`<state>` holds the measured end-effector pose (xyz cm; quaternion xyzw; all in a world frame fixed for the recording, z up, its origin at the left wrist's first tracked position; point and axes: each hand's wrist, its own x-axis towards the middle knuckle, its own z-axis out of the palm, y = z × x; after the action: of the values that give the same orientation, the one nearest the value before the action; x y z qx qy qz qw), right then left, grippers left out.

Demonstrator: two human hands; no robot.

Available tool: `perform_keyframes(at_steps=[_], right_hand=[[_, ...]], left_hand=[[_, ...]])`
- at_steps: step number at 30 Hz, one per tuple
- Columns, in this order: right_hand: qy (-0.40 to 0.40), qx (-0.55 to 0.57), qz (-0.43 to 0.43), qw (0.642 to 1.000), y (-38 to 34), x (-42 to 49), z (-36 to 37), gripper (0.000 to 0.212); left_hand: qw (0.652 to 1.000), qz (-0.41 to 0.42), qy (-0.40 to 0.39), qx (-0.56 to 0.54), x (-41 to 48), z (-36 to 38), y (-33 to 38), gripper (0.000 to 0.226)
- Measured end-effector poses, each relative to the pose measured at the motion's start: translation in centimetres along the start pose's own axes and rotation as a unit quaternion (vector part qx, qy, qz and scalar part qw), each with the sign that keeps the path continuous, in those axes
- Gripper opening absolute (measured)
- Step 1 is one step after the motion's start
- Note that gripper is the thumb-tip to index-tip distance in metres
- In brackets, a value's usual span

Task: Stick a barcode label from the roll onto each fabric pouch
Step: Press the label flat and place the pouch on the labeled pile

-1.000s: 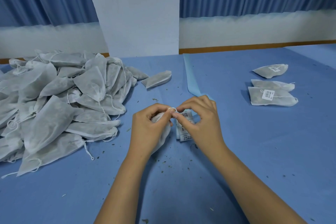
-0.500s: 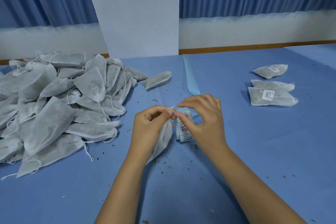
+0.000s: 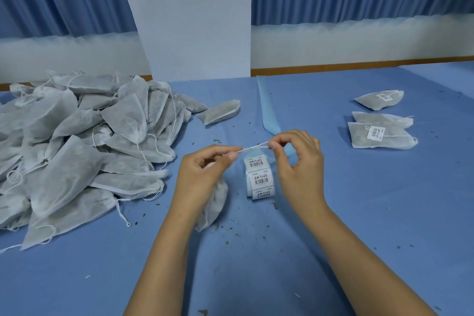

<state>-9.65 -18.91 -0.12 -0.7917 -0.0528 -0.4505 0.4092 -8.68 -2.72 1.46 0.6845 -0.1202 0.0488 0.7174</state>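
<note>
The left hand [image 3: 205,174] grips the neck of a fabric pouch [image 3: 215,202] near the middle of the tabletop [image 3: 333,226]. The pouch's long axis runs from the fist down toward the near edge, closed end nearest. Thumb and forefinger also pinch its drawstring [image 3: 254,147], and the right hand [image 3: 300,161] pinches the other end. The string is stretched taut between them and rises slightly to the right.

Under the string, between the hands, lies the label roll [image 3: 259,177], barcodes up. Its blue backing strip [image 3: 268,110] trails toward the far edge.

A pile of unlabelled pouches [image 3: 77,149] fills the left side, and three labelled pouches [image 3: 379,133] lie toward the right edge. Dry crumbs [image 3: 230,235] dot the cloth.

Half a second ago the fingertips almost met; the right hand has since drawn the string out.
</note>
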Motion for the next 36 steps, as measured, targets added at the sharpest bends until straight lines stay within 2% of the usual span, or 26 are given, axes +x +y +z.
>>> perform_keyframes(at_steps=[2, 5, 8, 10, 12, 14, 17, 19, 21, 24, 28, 31, 34, 36], right_hand=[[-0.005, 0.025, 0.067, 0.997, 0.1, 0.0, -0.1, 0.015], [-0.029, 0.066, 0.158, 0.985, 0.3, 0.1, 0.0, 0.027], [-0.012, 0.117, 0.224, 0.968, 0.5, 0.6, -0.3, 0.023], [0.014, 0.144, 0.24, 0.96, 0.4, 0.8, -0.6, 0.021], [0.031, 0.154, 0.226, 0.961, -0.2, 0.4, -0.5, 0.02], [0.022, 0.139, 0.175, 0.975, -1.5, -0.6, 0.0, 0.016], [-0.014, 0.08, 0.0, 0.997, -3.4, -2.3, 1.0, 0.012], [-0.044, 0.03, -0.098, 0.994, -3.9, -3.0, 1.8, 0.014], [-0.075, 0.003, -0.138, 0.988, -3.9, -3.4, 2.3, 0.014], [-0.123, 0.02, -0.099, 0.987, -3.7, -3.5, 2.6, 0.013], [-0.198, 0.101, -0.039, 0.974, -3.5, -3.5, 2.4, 0.009], [-0.189, 0.113, -0.011, 0.975, -3.3, -3.4, 2.3, 0.006], [-0.133, 0.106, 0.012, 0.985, -3.0, -2.9, 2.0, 0.003], [-0.128, 0.111, 0.027, 0.985, -2.9, -2.4, 1.6, 0.003]], left_hand=[[0.999, -0.002, 0.018, 0.034, 0.3, -0.5, -0.2, 0.014], [0.994, 0.006, 0.004, 0.111, 0.4, -0.7, -0.6, 0.015], [0.986, 0.024, -0.03, 0.164, 0.5, -1.6, -0.7, 0.016], [0.988, 0.006, -0.024, 0.149, 0.8, -2.3, -0.9, 0.016], [0.993, -0.008, 0.023, 0.119, 1.0, -2.2, -1.3, 0.015], [0.985, 0.017, 0.093, 0.145, 1.1, -1.8, -1.6, 0.016], [0.966, 0.07, 0.186, 0.164, 1.1, -1.7, -1.7, 0.022], [0.973, 0.067, 0.204, 0.081, 1.2, -1.8, -1.6, 0.024], [0.98, 0.049, 0.193, -0.03, 1.1, -1.6, -1.2, 0.025], [0.974, 0.013, 0.172, -0.149, 1.0, -1.3, -0.5, 0.026], [0.962, 0.006, 0.153, -0.224, 0.8, -0.8, -0.2, 0.027], [0.983, 0.041, 0.128, -0.122, 0.8, -0.7, -0.6, 0.027], [0.997, 0.038, 0.073, 0.005, 0.7, -0.5, -1.3, 0.071], [0.997, 0.05, 0.059, 0.027, 0.6, 0.0, -1.7, 0.085]])
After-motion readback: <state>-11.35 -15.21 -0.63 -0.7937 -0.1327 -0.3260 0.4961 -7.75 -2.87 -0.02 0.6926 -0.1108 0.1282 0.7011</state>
